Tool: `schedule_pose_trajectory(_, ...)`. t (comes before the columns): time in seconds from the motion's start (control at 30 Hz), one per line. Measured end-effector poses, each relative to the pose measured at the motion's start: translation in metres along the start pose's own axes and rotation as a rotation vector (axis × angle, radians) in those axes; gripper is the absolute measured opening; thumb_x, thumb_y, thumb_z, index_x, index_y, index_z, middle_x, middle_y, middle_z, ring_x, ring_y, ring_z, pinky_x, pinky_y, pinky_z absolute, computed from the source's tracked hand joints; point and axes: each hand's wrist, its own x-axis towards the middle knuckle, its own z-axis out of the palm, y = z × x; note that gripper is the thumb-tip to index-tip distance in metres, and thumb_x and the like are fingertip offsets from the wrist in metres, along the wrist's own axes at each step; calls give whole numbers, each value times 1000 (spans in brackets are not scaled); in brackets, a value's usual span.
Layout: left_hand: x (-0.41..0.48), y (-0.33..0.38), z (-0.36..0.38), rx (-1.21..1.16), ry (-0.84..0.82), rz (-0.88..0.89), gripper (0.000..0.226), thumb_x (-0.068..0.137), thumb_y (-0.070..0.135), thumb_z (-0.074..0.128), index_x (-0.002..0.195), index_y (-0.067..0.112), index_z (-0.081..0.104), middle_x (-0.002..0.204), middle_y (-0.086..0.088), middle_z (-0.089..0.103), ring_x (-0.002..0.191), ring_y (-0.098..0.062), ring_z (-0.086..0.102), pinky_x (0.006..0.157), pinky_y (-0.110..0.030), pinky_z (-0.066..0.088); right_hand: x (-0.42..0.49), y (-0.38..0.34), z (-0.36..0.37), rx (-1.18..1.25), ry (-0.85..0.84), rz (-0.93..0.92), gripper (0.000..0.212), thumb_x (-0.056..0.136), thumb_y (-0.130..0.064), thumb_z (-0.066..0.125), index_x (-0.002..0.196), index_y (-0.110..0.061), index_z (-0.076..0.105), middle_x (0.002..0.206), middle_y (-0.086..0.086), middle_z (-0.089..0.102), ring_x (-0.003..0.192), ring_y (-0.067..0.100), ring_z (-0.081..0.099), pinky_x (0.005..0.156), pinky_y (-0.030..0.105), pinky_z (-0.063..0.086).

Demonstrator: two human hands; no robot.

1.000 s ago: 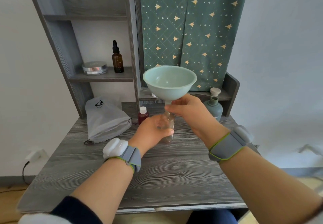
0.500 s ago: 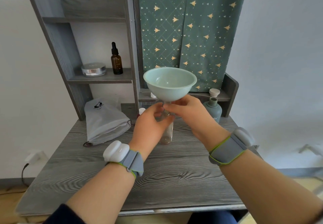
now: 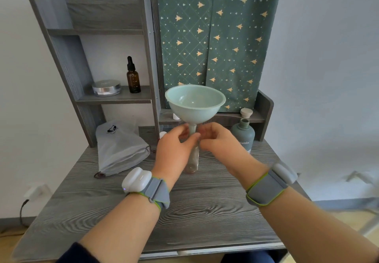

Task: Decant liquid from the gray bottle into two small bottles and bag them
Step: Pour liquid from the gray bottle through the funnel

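A pale green funnel [image 3: 194, 102] stands upright with its spout in the neck of a small clear bottle [image 3: 193, 161] on the desk. My left hand [image 3: 174, 149] grips the bottle around its upper part, thumb and fingers up at the neck. My right hand [image 3: 219, 139] pinches the funnel's stem from the right. The gray bottle [image 3: 244, 135] stands uncapped behind my right hand, its cap [image 3: 246, 112] on the low shelf above it. Only the white cap [image 3: 163, 134] of a second small bottle shows behind my left hand. A gray drawstring bag [image 3: 121, 145] lies at the left.
A gray wooden desk [image 3: 194, 211] carries a shelf unit [image 3: 114, 98] with an amber dropper bottle [image 3: 133, 78] and a silver tin [image 3: 106, 87]. Green patterned paper [image 3: 215, 37] hangs behind. A wall socket and cable [image 3: 30, 197] sit low left.
My left hand has slid up from the bottle's body to its neck under the funnel. The funnel has settled lower onto the bottle. The red bottle is now hidden behind my left hand.
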Motion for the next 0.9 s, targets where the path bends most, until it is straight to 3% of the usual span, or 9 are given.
schedule_pose_trajectory(0.2,4,3,4,43,57,-4,24,84,35,71,105,23,73,93,11,72,89,-3,65,77,-16,47,-5,8,14,-83,-65,18,45,72,-16,77,114,-16,59,104,-2,68,96,13,67,88,31,54)
schedule_pose_trajectory(0.3,5,3,4,48,71,-1,18,85,33,71,100,25,74,86,13,70,82,1,64,72,-12,45,-5,11,18,-159,-34,-1,44,71,-27,78,111,-19,60,98,-9,66,89,5,64,74,20,50)
schedule_pose_trajectory(0.5,5,2,2,37,50,-4,18,86,33,70,99,22,75,86,10,73,84,-3,67,76,-20,50,-4,18,21,-244,22,-51,29,79,-31,73,104,-26,60,92,-17,64,83,-6,60,64,10,40)
schedule_pose_trajectory(0.63,6,3,2,28,49,-16,18,86,30,70,100,19,75,85,7,74,84,-8,67,76,-24,49,-4,23,23,-283,33,-53,25,80,-28,71,103,-25,60,92,-11,66,85,6,63,67,15,45)
schedule_pose_trajectory(0.73,7,5,3,6,52,-45,19,86,28,69,101,19,75,85,3,74,85,-13,68,80,-37,56,-4,25,24,-304,37,-56,25,82,-28,70,104,-25,60,96,-6,67,89,11,63,72,21,47)
schedule_pose_trajectory(0.8,7,8,5,-19,58,-58,17,86,26,69,99,17,75,84,0,73,83,-19,69,79,-45,58,-5,26,25,-311,46,-65,26,81,-27,71,104,-26,60,97,-6,67,90,11,63,70,17,46)
schedule_pose_trajectory(0.9,7,9,7,-16,72,-40,13,88,25,66,91,14,73,75,0,71,72,-24,68,73,-40,58,-4,26,25,-317,54,-74,23,82,-26,69,103,-27,59,98,-7,66,88,9,61,65,10,41)
